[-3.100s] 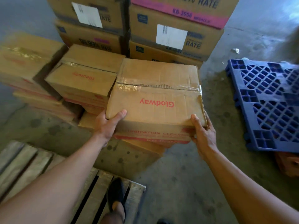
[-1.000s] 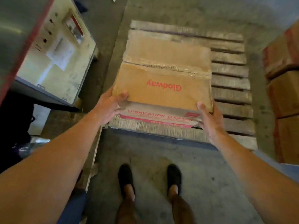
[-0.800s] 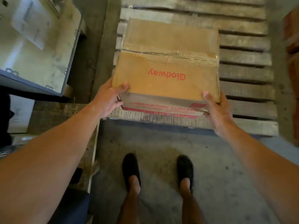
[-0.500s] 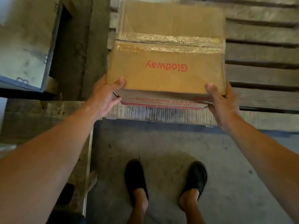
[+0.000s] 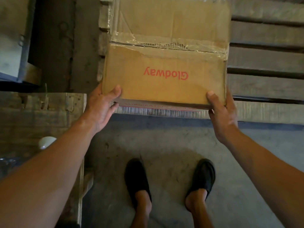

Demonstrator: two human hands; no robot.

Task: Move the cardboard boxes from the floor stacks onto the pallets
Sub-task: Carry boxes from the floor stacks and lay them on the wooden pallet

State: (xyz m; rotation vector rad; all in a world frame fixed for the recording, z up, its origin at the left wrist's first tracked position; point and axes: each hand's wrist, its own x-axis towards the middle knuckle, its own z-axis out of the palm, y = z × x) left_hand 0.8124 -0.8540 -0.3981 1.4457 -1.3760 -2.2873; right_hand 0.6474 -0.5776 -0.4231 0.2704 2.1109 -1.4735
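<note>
A brown cardboard box [image 5: 166, 51] with red "Glodway" lettering and a taped top seam is over the near left corner of a wooden slat pallet [image 5: 264, 86]. My left hand [image 5: 101, 107] grips its near left corner, thumb on the top. My right hand [image 5: 221, 112] grips the near right corner the same way. The box's near edge sits low at the pallet's front board; whether it rests fully on the slats I cannot tell. The far part of the box runs out of the top of the frame.
A second wooden pallet [image 5: 41, 116] lies at the left, with a small white round object [image 5: 46, 142] on it. A grey metal cabinet [image 5: 11, 38] stands at the upper left. My feet in black shoes [image 5: 138, 180] stand on the concrete floor before the pallet.
I carried the box away from the floor stacks and turned to the wooden pallet. Over the last second the box has come down lower toward the pallet's near left corner.
</note>
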